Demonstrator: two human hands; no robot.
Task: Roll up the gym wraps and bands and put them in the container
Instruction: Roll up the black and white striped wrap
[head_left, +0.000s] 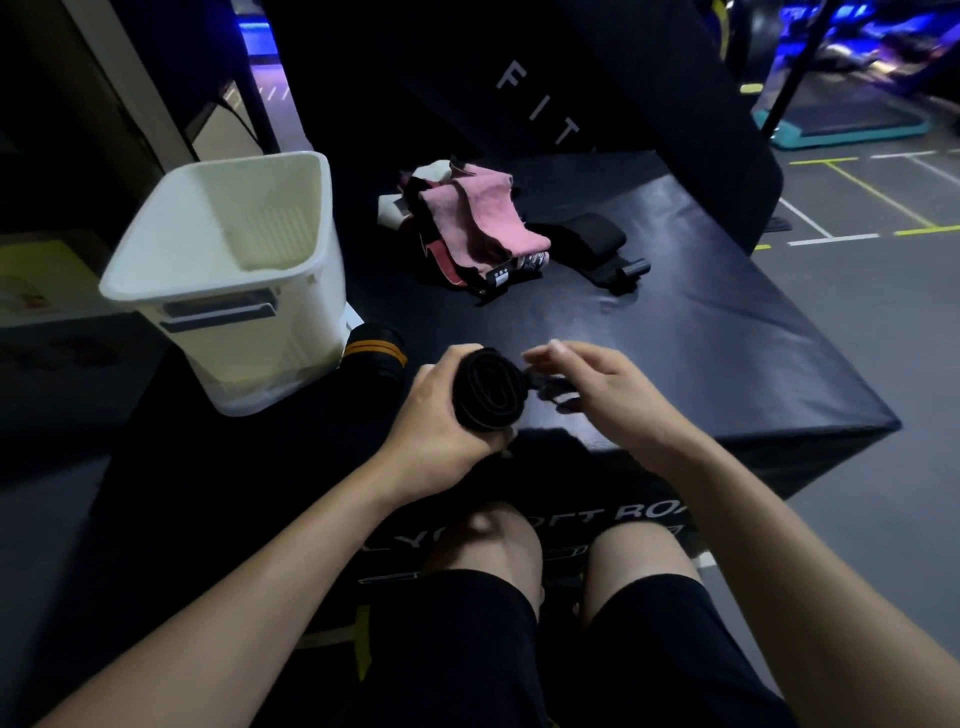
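Surface: a black padded box with a slightly glossy top served as the work surface; pale lettering ran across its front face, partly hidden by the person's knees.
Left hand: the left hand was curled round a rolled black band, its spiral end facing the camera, held just above the near edge of the box.
Right hand: the right hand hovered beside the roll, fingers loosely bent, their tips at the band's loose black tail; whether they pinched it could not be told.
Container: a white plastic bin stood at the left of the box, open-topped.
Unrolled items: a heap of pink wraps lay further back on the top, with a black strap just to its right.
Near the bin: a black band with yellow stripes lay against the bin's base.
Room: dim gym, grey floor with white and yellow lines, a teal platform and blue lighting beyond.
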